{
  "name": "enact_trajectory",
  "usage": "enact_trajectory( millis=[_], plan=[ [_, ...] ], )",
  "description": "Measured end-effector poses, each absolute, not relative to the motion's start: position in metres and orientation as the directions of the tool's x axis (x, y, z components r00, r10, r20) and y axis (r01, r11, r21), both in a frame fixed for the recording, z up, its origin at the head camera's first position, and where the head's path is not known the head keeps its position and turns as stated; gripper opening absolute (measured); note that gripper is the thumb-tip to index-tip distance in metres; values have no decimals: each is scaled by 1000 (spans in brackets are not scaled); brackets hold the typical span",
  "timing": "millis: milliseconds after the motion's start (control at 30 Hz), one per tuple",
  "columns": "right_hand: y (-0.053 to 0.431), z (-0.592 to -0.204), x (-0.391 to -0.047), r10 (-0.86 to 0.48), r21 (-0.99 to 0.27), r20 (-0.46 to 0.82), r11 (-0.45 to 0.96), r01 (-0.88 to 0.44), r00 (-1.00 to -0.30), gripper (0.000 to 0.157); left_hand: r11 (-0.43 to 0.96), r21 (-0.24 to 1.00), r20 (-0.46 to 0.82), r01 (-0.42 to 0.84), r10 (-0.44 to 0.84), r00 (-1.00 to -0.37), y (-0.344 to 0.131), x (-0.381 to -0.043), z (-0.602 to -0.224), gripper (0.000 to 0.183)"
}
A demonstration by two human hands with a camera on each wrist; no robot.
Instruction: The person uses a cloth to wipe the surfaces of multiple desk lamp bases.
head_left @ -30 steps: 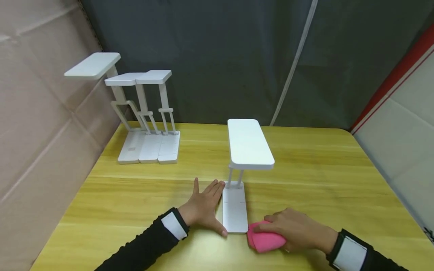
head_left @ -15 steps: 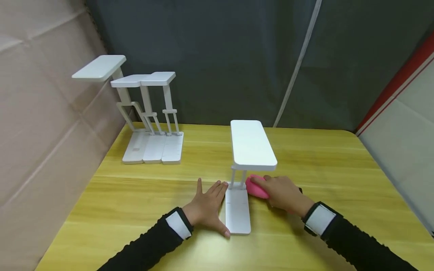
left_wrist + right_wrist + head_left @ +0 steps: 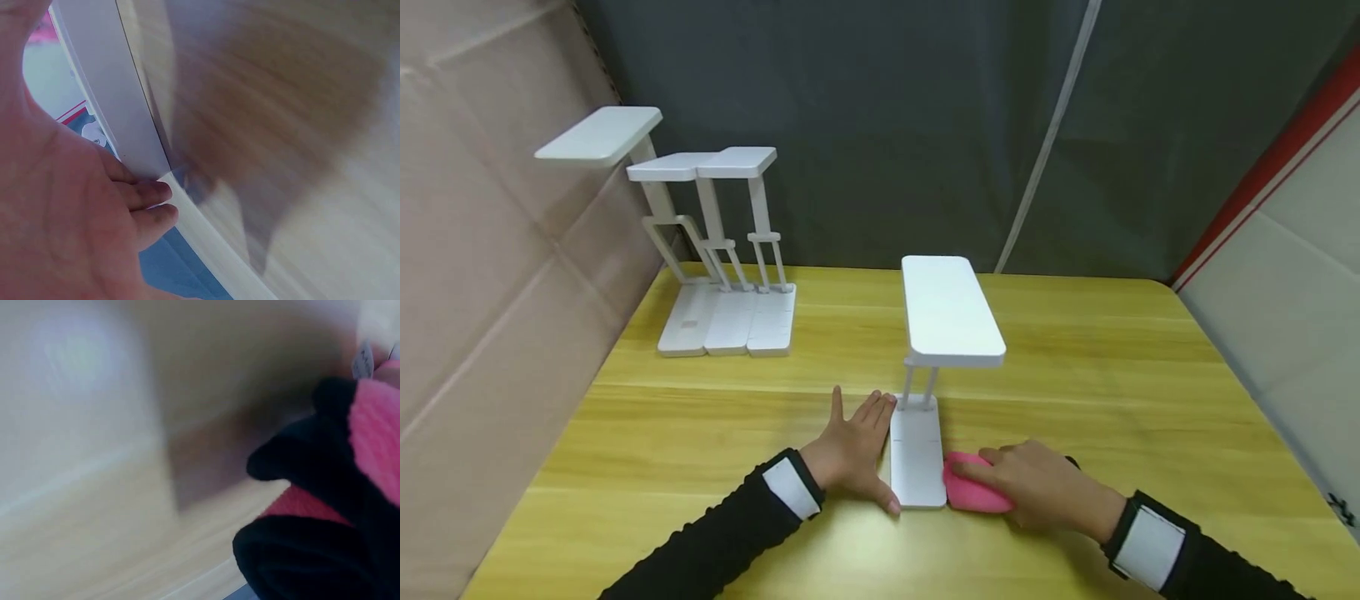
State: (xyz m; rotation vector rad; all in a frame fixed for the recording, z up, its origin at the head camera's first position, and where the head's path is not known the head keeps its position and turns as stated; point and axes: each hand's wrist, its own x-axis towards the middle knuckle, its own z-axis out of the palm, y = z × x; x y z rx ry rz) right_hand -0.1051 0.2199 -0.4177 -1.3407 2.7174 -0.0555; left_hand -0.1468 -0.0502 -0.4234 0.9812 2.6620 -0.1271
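A white folding phone stand [image 3: 951, 317] stands upright on the table, its long flat base [image 3: 917, 467] toward me. Along the base's left edge lies my left hand [image 3: 852, 454], fingers straight and thumb spread, fingertips and thumb touching the side. In the left wrist view those fingers [image 3: 150, 212] meet the base's white edge. My right hand [image 3: 1045, 487] grips a bunched pink cloth [image 3: 976, 485] against the base's right edge near its front end. The right wrist view shows the cloth's black border [image 3: 300, 550] and a small white tag; the fingers are mostly hidden there.
Three more white stands [image 3: 730, 325] are lined up side by side at the back left, the leftmost raised higher. The yellow wooden table [image 3: 1112, 375] meets a dark curtain [image 3: 850, 125] behind, with pale walls at left and right.
My right hand has wiped the cloth along the base's right side, first away toward the supports, then back toward me. The left hand has stayed at the base's left edge.
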Motion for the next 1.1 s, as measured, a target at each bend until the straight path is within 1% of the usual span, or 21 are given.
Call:
enact_trajectory(
  millis=[133,200,267,367,467,600,700,800,967,1033,1100],
  plan=[
    [218,-409,-89,-855,-133,-78,518,-845,-512,85,758,7,-327,652,618,-715,-50,-150,-421,134],
    [212,-404,-80,-879,-150,-57,476,-866,-473,86,755,17,-342,656,621,-705,-49,-153,-418,133],
    [201,-402,-72,-890,-155,-37,454,-877,-454,76,763,36,-358,646,613,-704,-48,-155,-415,129],
    [178,-405,-63,-891,-161,-14,449,-879,-453,59,777,50,-365,627,599,-713,-47,-157,-412,122],
    [157,-413,-59,-883,-125,2,466,-876,-470,51,778,37,-356,628,597,-719,-45,-155,-412,120],
    [147,-420,-54,-860,21,69,508,-861,-506,50,767,38,-326,641,616,-717,-44,-149,-414,122],
    [151,-421,-50,-836,74,102,547,-834,-540,51,772,59,-310,633,617,-724,-44,-148,-415,122],
    [159,-420,-48,-812,57,97,581,-812,-575,54,777,81,-304,624,615,-727,-46,-150,-415,122],
    [177,-413,-47,-776,-57,-18,630,-774,-631,62,777,114,-300,618,620,-724,-50,-152,-415,122],
    [184,-409,-47,-740,-105,-70,672,-733,-668,63,777,119,-300,618,622,-724,-51,-152,-415,122],
    [189,-404,-48,-716,-116,-81,697,-707,-693,64,777,120,-299,618,622,-724,-52,-151,-415,122]
  ],
)
